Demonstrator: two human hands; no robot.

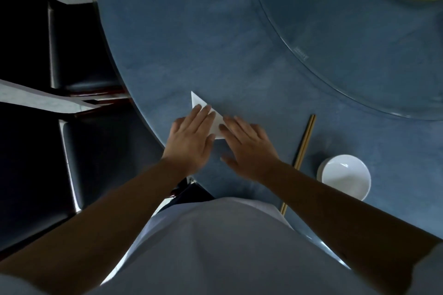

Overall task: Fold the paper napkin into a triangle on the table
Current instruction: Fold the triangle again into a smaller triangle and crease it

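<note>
Fingers of left hand (191, 136) and right hand (249, 143) spread flat, gripping nothing, pressing white triangular folded paper napkin (217, 124), near left edge of round blue table (215, 43), 2 wooden chopsticks (304, 141) and white bowl (345, 176) right.

Matt white paper napkin (217, 124), smooth and sharply creased, lies on a table (215, 43) whose blue top has a dull, faintly mottled, stone-like finish. A clear glass turntable (359, 60) with a polished, light-catching rim covers the table's far part, while the pale wooden chopsticks (305, 140) look plain and unvarnished and the white bowl (345, 178) shows the glossy glaze of ceramic. The chairs (79, 55) at the table's edge are upholstered in black, leather-like material with a soft sheen.
</note>
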